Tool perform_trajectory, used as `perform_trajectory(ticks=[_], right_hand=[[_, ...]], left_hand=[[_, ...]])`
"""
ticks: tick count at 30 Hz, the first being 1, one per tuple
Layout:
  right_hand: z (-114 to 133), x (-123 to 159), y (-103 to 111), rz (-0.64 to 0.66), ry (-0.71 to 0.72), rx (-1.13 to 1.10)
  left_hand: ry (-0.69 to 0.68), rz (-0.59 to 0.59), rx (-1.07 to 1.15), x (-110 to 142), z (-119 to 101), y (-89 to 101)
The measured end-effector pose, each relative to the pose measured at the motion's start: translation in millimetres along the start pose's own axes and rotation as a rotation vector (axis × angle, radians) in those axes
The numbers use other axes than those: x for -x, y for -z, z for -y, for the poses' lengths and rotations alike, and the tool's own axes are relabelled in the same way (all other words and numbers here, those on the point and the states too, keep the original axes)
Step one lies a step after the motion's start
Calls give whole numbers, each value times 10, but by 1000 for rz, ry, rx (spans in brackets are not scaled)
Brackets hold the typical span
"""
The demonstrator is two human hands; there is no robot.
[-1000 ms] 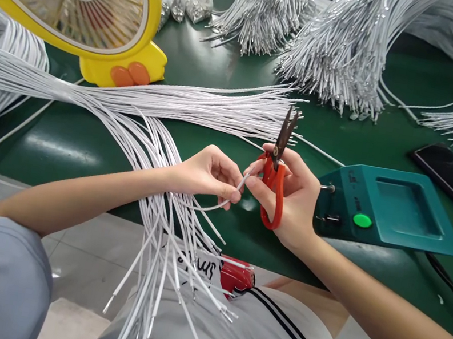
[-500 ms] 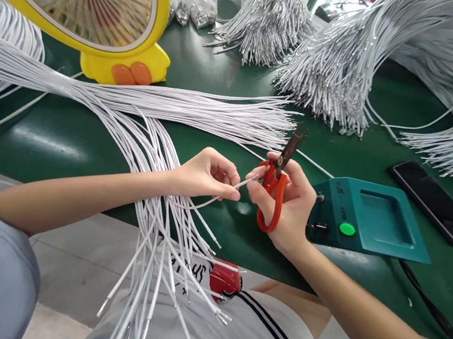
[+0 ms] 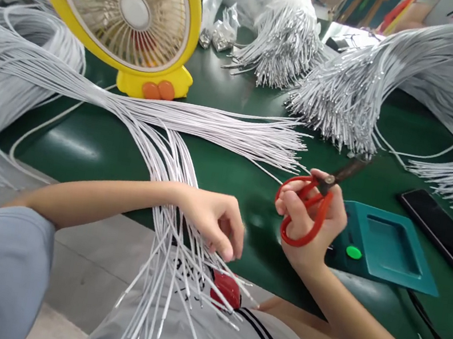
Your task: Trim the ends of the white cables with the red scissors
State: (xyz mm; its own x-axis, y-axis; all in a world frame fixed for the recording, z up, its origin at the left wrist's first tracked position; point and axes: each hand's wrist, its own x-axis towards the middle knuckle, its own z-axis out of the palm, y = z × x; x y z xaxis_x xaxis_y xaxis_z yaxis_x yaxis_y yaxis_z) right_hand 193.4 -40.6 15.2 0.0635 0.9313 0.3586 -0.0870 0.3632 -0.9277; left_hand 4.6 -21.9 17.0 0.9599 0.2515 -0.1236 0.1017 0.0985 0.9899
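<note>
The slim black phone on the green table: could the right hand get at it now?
Probably not to pick it up: the right hand has its grip on the red-handled scissors. The flat teal box lies between, though it looks low enough to reach over, and nothing covers the phone.

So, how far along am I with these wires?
The hanging wires look done, several showing bare metal tips. In hand: your right hand holds the red-handled scissors; your left hand's grip is unclear. Apparently left: the bundle lying before the fan.
</note>
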Motion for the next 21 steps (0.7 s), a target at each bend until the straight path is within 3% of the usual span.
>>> perform_trajectory(ticks=[1, 2, 5, 7, 8, 10, 14, 18, 21], right_hand=[[5, -4, 4, -16, 9, 4], [5, -2, 5, -20, 17, 9], [-24, 55, -9, 27, 38, 34], [-57, 120, -29, 121, 35, 70], [-73, 155, -40, 194, 31, 89], [-100, 221, -58, 379, 44, 130], [-130, 309, -76, 681, 162, 231], [-144, 322, -75, 676, 198, 277], [-126, 311, -65, 572, 199, 278]], left_hand=[[-23, 0, -94, 12, -19, 22], [-62, -94, -214, 25, -38, 64], [-73, -709, -725, 78, -70, 287], [86, -1020, -1104, 119, -47, 462], [182, -1074, -1255, 136, -22, 537], [335, -1057, -1460, 155, 46, 644], [407, -987, -1592, 135, 167, 697], [361, -1026, -1576, 103, 182, 682], [249, -1171, -1406, 107, 107, 632]])
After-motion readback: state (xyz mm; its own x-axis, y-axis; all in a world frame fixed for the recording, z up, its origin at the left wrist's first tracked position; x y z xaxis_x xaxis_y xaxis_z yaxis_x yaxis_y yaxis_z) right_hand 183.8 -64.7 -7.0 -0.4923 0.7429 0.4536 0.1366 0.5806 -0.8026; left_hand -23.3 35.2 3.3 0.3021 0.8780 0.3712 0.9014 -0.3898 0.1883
